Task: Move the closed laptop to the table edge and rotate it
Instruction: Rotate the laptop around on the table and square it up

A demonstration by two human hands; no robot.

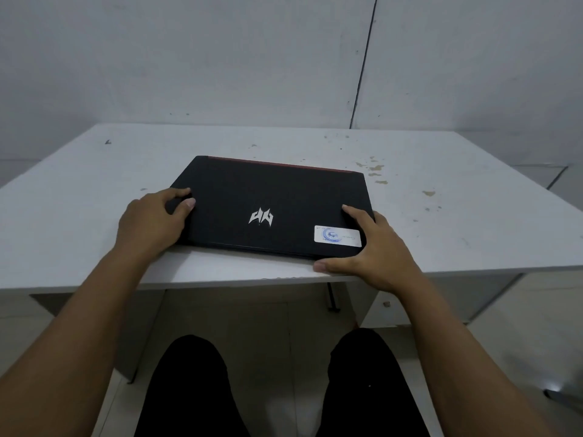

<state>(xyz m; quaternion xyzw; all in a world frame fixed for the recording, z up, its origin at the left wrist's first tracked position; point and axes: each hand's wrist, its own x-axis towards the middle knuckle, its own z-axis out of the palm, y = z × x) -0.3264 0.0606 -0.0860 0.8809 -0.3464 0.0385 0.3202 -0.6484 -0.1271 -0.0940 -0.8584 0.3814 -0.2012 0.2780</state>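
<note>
A closed black laptop (271, 197) with a silver logo, a red strip along its far edge and a white sticker at its near right corner lies flat on the white table (94, 197), a little back from the table's near edge. My left hand (151, 222) grips the laptop's left side, thumb on the lid. My right hand (375, 247) holds the near right corner, fingers on the right edge and thumb along the front edge.
The table top has brownish stains (375, 171) at the right rear. A grey wall stands behind the table. Under the table I see my legs in black trousers (189, 389) and a thin black cable (331, 298).
</note>
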